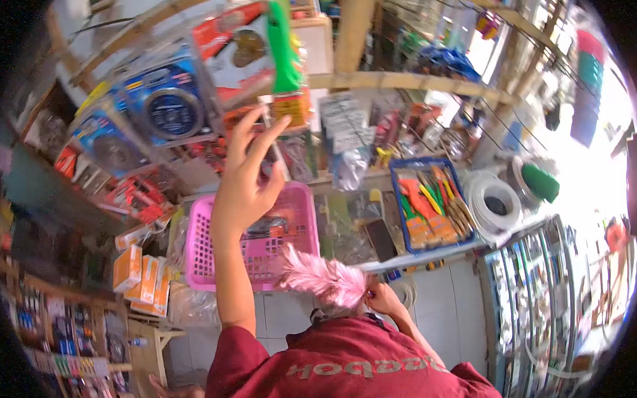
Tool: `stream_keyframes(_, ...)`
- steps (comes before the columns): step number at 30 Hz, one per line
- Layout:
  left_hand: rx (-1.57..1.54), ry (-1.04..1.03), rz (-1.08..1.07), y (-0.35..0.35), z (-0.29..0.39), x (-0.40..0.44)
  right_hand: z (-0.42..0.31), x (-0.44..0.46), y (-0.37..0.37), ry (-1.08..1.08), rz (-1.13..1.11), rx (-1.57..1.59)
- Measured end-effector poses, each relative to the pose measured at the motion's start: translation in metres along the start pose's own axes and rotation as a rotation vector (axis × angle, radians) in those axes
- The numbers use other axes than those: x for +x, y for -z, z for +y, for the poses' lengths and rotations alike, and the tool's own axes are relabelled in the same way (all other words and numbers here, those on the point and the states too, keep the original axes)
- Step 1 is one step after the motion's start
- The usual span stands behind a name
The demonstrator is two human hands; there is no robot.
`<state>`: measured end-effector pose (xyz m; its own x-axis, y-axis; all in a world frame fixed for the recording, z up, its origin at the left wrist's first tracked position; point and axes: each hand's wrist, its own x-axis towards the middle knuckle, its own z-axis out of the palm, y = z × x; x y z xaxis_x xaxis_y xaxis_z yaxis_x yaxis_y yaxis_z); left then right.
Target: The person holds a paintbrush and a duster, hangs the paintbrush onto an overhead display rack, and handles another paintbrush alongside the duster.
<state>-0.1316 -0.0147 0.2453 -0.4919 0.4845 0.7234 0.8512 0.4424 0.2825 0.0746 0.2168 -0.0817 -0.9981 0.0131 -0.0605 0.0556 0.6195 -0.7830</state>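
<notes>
My left hand [244,177] is raised over a pink plastic basket [194,252], its fingers stretched out and apart. Its fingertips are close to the lower end of a hanging paintbrush with a green handle [279,49]; whether they touch it I cannot tell. A dark packaged item [265,227] lies in the basket. Lower down, my right hand [383,298] is closed around the end of a pink fluffy duster [325,277]. The duster's fluffy part points left, toward the basket's near edge.
A blue tray [395,196] holds several colourful-handled tools beside a dark phone [381,240]. Coiled white hose [493,203] sits to its right. Blue blister packs [168,109] hang at the left above orange boxes [146,279]. A wooden rail [412,81] crosses above the counter.
</notes>
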Motion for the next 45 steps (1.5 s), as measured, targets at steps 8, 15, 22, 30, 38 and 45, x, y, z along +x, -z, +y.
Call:
stream_keyframes(8, -0.52, 0.115, -0.206, -0.102, 0.051, -0.084, 0.023, -0.026, -0.031, -0.238, -0.1, -0.068)
stream_keyframes(15, -0.812, 0.004, -0.567, -0.2, 0.071, -0.085, 0.033, -0.034, -0.034, -0.288, -0.215, -0.09)
stream_keyframes(22, -0.595, -0.09, -0.686, -0.321, 0.05, -0.041, 0.061, -0.028, 0.009, -0.176, -0.227, -0.045)
stream_keyframes(30, -0.186, -0.176, -0.878, -0.473, 0.022, 0.002, 0.093, -0.005, 0.034, 0.026, -0.105, -0.024)
stream_keyframes(38, 0.046, -0.491, -0.618, -0.578, 0.035, 0.011, 0.116, 0.0, 0.079, 0.045, -0.167, 0.096)
stream_keyframes(45, 0.173, -0.684, -0.638, -0.608, 0.032, 0.029, 0.137, -0.017, 0.095, -0.012, -0.12, 0.059)
